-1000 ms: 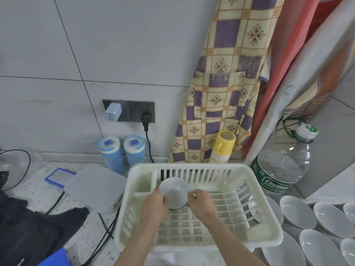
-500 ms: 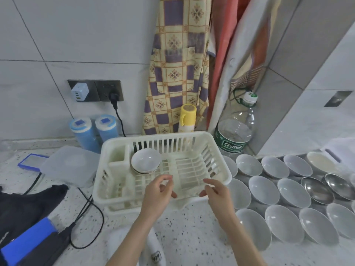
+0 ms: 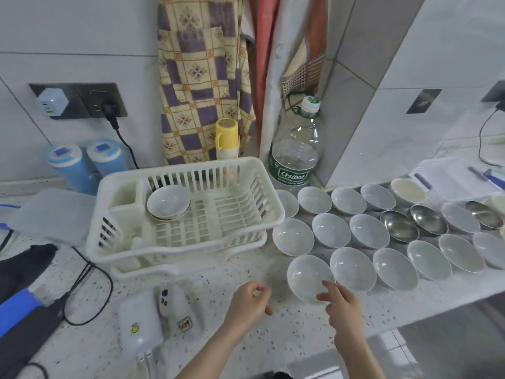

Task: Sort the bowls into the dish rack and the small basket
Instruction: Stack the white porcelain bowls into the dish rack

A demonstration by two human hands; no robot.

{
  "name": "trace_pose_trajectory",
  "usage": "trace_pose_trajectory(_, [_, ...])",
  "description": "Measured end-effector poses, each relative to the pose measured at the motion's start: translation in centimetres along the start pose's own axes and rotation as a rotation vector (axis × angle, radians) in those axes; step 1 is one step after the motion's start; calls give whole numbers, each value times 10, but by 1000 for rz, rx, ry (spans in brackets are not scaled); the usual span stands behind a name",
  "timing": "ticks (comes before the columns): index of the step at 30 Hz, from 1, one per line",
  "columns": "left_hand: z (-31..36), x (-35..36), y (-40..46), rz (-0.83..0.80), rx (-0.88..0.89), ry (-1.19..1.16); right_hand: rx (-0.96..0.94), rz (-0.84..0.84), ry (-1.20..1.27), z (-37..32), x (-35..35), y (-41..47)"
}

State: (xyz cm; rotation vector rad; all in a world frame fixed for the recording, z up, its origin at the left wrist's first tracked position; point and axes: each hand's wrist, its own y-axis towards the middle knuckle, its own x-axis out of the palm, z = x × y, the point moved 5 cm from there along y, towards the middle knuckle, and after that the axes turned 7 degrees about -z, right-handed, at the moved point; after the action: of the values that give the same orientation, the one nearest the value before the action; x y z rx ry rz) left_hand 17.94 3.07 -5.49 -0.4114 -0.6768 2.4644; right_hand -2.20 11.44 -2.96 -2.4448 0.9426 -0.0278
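At five o'clock the right hand [image 3: 343,307], fingers loosely spread, touches the near rim of a white bowl [image 3: 310,277] on the counter [image 3: 246,272] (likely ceramic: stiff, slick, breakable, best pinched at the rim), while the left hand [image 3: 247,305] hangs loosely curled, holding nothing.

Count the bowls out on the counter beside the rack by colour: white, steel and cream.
White bowls: 14
Steel bowls: 3
Cream bowl: 1
Total: 18, leaving out a pale rim cut off at the right edge, too little of it showing to tell.
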Motion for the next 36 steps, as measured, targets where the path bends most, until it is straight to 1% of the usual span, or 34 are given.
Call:
trace_pose_trajectory(2, [-8, 17, 1, -6, -116, -95, 81, -7, 5, 14, -16, 9])
trace_pose_trajectory(4, [-14, 34, 4, -2, -198, -176, 167, -45, -30, 27, -30, 18])
trace_pose_trajectory(6, [-15, 51, 8, 12, -235, -249, 254, -105, -69, 36, -46, 31])
trace_pose_trajectory(8, [-14, 68, 15, 41, -248, -313, 297, -145, -81, 39, -63, 47])
trace_pose_trajectory(12, [-14, 99, 30, 118, -226, -362, 281, -163, -90, 34, -90, 75])
trace_pose_trajectory(17, [-17, 127, 38, 215, -211, -428, 285, -251, -30, 33, -99, 91])
trace_pose_trajectory(25, [-17, 135, 40, 259, -204, -602, 247, -320, -30, 28, -102, 107])
trace_pose_trajectory(29, [-20, 130, 37, 261, -187, -627, 208, -308, -48, 24, -101, 110])
trace_pose_trajectory(36, [-20, 103, 29, 224, -150, -590, 117, -204, -54, 22, -100, 97])
